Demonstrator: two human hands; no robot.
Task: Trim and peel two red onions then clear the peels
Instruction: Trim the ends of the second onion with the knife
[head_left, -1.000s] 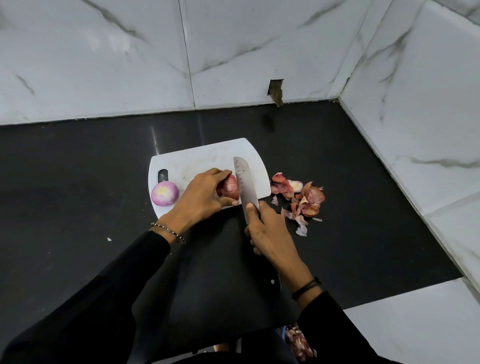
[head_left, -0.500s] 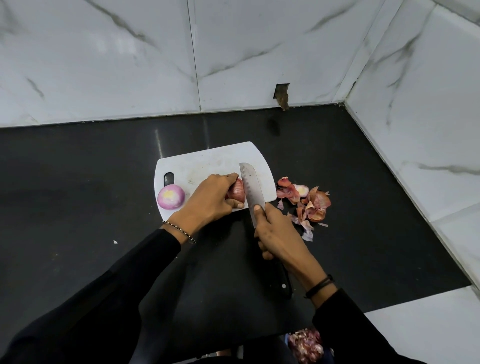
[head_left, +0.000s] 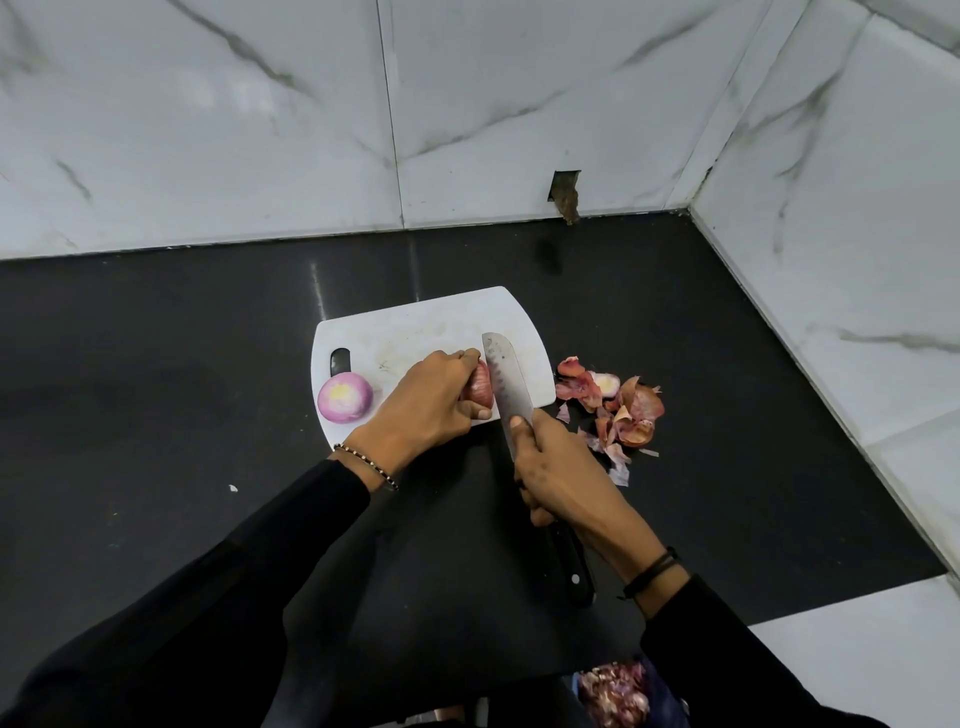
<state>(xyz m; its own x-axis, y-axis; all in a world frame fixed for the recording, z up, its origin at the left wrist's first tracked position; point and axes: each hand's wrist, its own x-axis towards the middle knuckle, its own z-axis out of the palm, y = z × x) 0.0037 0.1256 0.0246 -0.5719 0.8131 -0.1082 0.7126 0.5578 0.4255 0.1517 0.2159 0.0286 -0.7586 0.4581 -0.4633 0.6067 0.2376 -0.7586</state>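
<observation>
Left to right across the dark bench (head_left: 156, 374): a peeled onion (head_left: 344, 396), pale purple with a yellowish cut face turned up, is sitting at the left end of the white cutting board (head_left: 415, 325), just beside the board's handle slot and apart from both hands. The left grip (head_left: 423, 408) is clenching the second red onion (head_left: 480, 388) against the board near its front edge. Its fingers are curling over the top and its thumb is pressing low on the near side, so only the right end of the bulb is showing. The knife (head_left: 506, 387) is resting its dimpled blade against that exposed end, which suggests that one end is being trimmed. The right grip (head_left: 558, 475) is wrapping round the black handle, with the forefinger lying forward on the blade. Loose red, papery peels (head_left: 621, 413) are lying in a heap on the bench just right of the board. Handling, as a judgement: the onion is probably firm, light and round, so it is apt to roll under the blade. Its dry outer skin is likely slick and brittle, so the hold is best taken across the widest part, with fingertips tucked back from the edge. The peels are likely feather-light and crumbly, better gathered by scooping than by pinching singly.
</observation>
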